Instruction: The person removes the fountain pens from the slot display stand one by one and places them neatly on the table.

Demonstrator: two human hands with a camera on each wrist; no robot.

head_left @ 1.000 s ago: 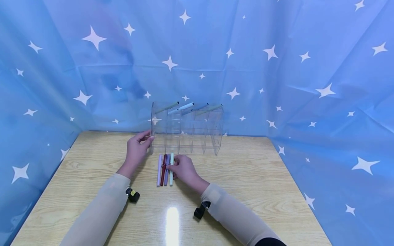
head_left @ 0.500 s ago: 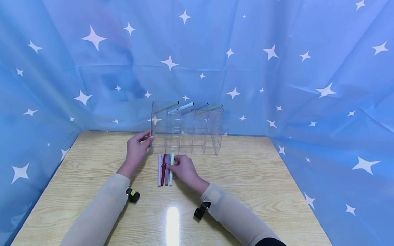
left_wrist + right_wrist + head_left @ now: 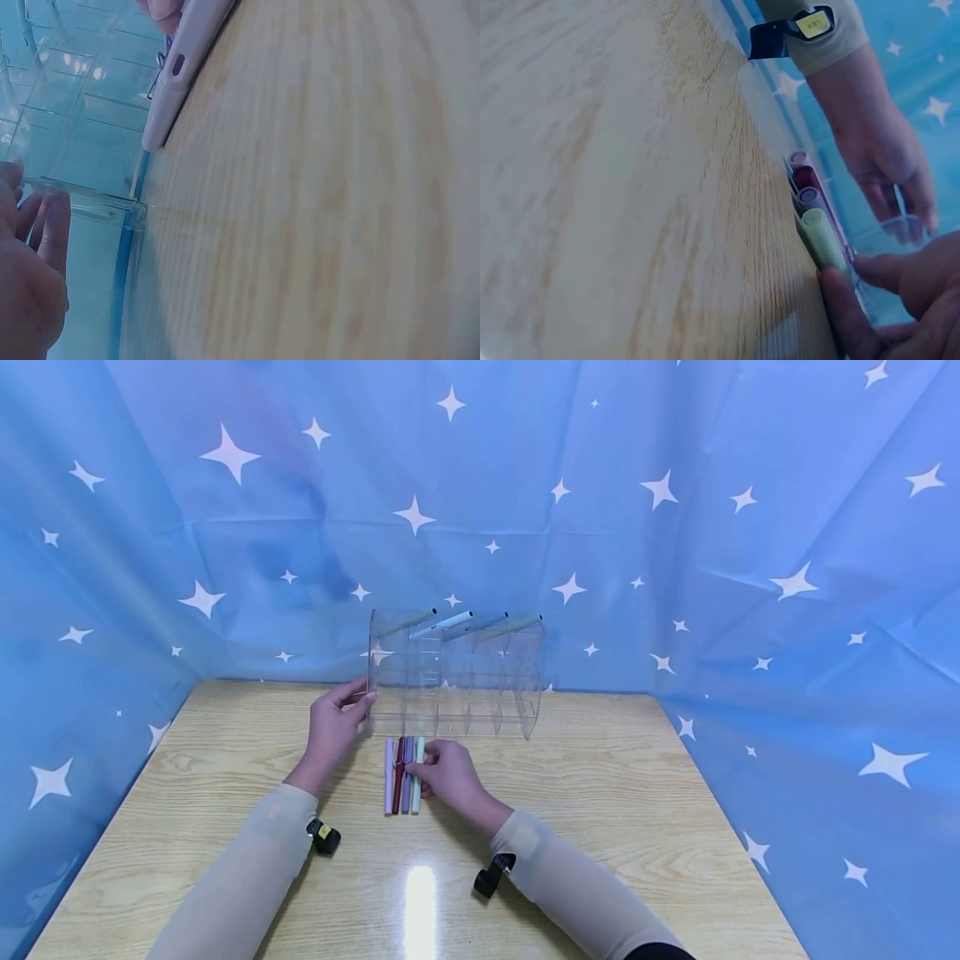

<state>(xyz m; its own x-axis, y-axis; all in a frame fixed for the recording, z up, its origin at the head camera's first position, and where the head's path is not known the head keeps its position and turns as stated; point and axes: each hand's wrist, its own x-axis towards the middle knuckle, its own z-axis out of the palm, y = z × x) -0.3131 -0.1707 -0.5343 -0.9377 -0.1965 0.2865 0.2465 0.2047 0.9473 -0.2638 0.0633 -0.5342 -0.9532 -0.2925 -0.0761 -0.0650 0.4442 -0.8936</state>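
My left hand (image 3: 333, 725) grips the left wall of a clear divided organizer (image 3: 452, 724), thumb toward me and fingers at its far side. In front of it, a lilac pen (image 3: 388, 777), a dark red pen (image 3: 398, 781), a purple pen (image 3: 406, 793) and a mint green pen (image 3: 417, 793) lie side by side on the table. My right hand (image 3: 453, 777) pinches the mint green pen, its thumb reaching across to the purple one and its other fingers along the right side. Close up in the left wrist view is the lilac pen (image 3: 176, 90).
Several pens lean in the organizer's upper compartments, including a light blue pen (image 3: 442, 624) and a green pen (image 3: 408, 622). Behind the wooden table (image 3: 600, 793) hangs a blue curtain (image 3: 495, 468) with white stars. A black wrist camera (image 3: 324, 837) sits on the left sleeve.
The mint green pen has shifted slightly left at its near end, and the row of pens lies closer together. Both hands have stayed almost where they were.
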